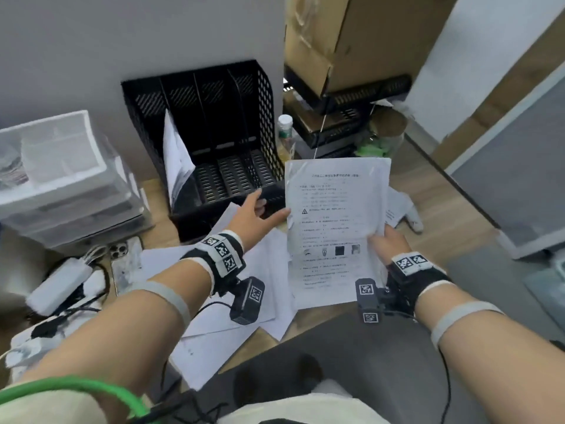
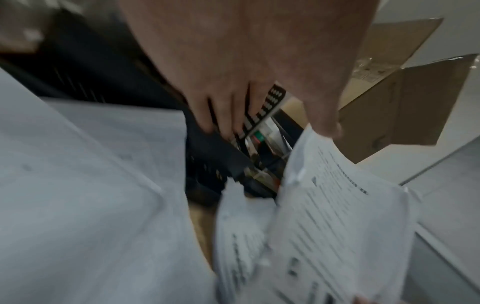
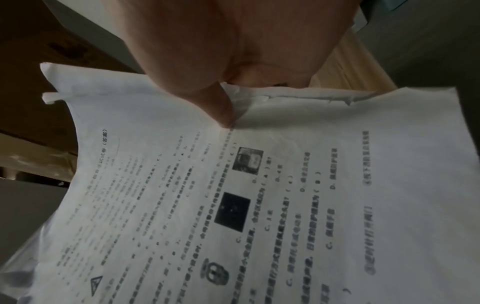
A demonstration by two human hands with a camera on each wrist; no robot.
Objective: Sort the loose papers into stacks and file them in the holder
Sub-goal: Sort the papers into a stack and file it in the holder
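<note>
A stack of printed papers [image 1: 336,228] is held up in front of the black mesh file holder [image 1: 220,127]. My right hand [image 1: 383,243] pinches the stack at its right edge; in the right wrist view the thumb [image 3: 215,107] presses on the top sheet [image 3: 285,205]. My left hand [image 1: 266,206] is open, its thumb touching the stack's left edge and its fingers [image 2: 226,115] reaching at the holder's front lip. One sheaf of paper [image 1: 177,157] leans in the holder's leftmost slot. Loose sheets [image 1: 244,304] lie spread on the desk under my left wrist.
A translucent drawer unit [image 1: 61,179] stands at the left, with a phone [image 1: 125,261] and a white power adapter [image 1: 58,283] in front of it. A bottle [image 1: 286,130], black trays [image 1: 351,117] and a cardboard box [image 1: 351,41] crowd the holder's right. More paper [image 1: 403,209] lies behind the stack.
</note>
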